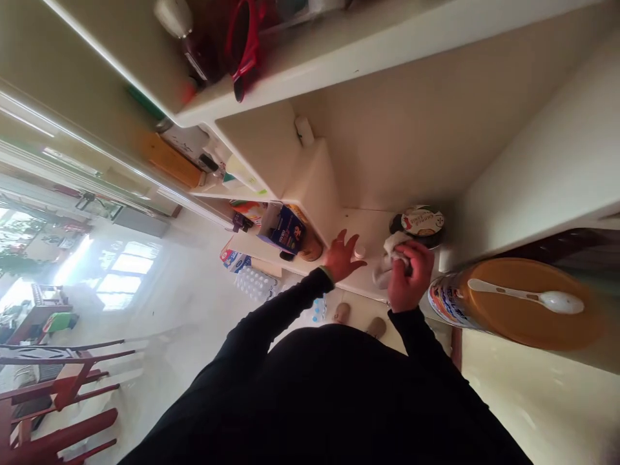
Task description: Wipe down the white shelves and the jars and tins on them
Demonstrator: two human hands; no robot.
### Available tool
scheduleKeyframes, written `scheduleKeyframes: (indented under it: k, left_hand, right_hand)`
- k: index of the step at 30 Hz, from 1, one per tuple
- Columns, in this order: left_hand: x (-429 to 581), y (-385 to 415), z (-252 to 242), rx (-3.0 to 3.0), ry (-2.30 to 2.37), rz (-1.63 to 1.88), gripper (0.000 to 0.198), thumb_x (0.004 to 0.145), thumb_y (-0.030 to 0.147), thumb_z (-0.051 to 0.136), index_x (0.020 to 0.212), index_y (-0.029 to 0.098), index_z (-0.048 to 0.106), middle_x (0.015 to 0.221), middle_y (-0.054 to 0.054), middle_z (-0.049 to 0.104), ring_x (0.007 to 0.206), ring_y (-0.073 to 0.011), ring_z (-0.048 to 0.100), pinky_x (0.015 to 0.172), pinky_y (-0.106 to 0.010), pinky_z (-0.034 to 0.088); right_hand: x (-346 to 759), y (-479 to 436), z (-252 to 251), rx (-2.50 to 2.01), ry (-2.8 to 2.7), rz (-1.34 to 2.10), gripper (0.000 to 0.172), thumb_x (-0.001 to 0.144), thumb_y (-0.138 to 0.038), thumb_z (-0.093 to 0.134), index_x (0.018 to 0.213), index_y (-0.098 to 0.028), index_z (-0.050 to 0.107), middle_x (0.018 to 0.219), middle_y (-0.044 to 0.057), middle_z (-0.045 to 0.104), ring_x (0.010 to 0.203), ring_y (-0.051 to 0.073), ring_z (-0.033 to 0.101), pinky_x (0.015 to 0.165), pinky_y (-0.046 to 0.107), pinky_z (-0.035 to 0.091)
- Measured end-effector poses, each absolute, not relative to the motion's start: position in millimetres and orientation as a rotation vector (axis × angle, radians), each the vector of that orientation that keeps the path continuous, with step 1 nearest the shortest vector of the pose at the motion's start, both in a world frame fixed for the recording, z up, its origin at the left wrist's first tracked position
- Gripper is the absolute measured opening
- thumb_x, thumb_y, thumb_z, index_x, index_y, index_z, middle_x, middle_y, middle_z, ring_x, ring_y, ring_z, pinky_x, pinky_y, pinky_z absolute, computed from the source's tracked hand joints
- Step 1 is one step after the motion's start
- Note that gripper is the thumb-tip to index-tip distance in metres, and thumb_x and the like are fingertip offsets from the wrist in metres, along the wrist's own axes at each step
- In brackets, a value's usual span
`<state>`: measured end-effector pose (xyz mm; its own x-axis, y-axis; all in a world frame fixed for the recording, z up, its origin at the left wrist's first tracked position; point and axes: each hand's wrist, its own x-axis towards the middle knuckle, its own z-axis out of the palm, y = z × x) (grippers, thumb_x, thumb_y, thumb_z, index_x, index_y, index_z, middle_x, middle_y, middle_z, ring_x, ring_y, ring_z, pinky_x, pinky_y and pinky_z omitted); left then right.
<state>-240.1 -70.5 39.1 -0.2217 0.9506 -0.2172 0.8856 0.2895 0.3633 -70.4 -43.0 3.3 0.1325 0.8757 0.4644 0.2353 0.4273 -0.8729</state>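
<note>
White crumpled cloth (387, 259) is bunching up inside my right hand (409, 276), and I am gripping it with my fingers curled firmly over the top. I am holding the cloth at the edge of a white painted ledge (372, 232), with its loose end spilling out past my fist, probably so that a thick wad of fabric is meeting the surface. My left hand (341, 256) is spreading wide open beside it, holding nothing, with the fingers fanned out; I cannot tell whether it is hovering just above the ledge or resting on its edge, perhaps steadying me. A small white-capped bottle (359, 252) is standing just beside those fingers. Past my right hand, a round jar with a printed paper label (417, 221) is sitting on the ledge. Nearer me, a large tin with a round orange lid (504, 316) is standing with a white plastic spoon (526, 294) lying across the lid, likely kept there for easy reach. Off to my left, a blue cardboard box (285, 227) is leaning near the white cabinet wall (387, 148), and a clear plastic tray of moulded cups (254, 284) is lying lower down
</note>
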Motion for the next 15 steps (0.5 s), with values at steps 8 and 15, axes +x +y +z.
scheduleKeyframes:
  k: [8, 15]
  left_hand:
    - [-243.7, -56.7, -32.2, 1.528, 2.114, 0.362, 0.052, 0.091, 0.03, 0.086, 0.139, 0.019, 0.069, 0.154, -0.019, 0.062, 0.144, -0.0319, 0.062, 0.12, -0.043, 0.052]
    - [-249.2, -54.0, -26.8, 1.503, 2.145, 0.405, 0.031, 0.097, 0.034, 0.08, 0.123, 0.018, 0.076, 0.123, -0.014, 0.075, 0.117, -0.0278, 0.073, 0.104, -0.038, 0.059]
  right_hand:
    - [-94.9, -34.2, -82.8, -1.206, -1.673, 0.698, 0.036, 0.094, -0.033, 0.053, 0.121, -0.026, 0.076, 0.13, 0.018, 0.07, 0.124, 0.035, 0.069, 0.11, 0.063, 0.06]
    - [-103.6, -14.9, -81.4, -1.254, -1.972, 0.811, 0.058, 0.085, -0.02, 0.053, 0.14, -0.025, 0.072, 0.147, 0.018, 0.066, 0.134, 0.035, 0.065, 0.115, 0.059, 0.056]
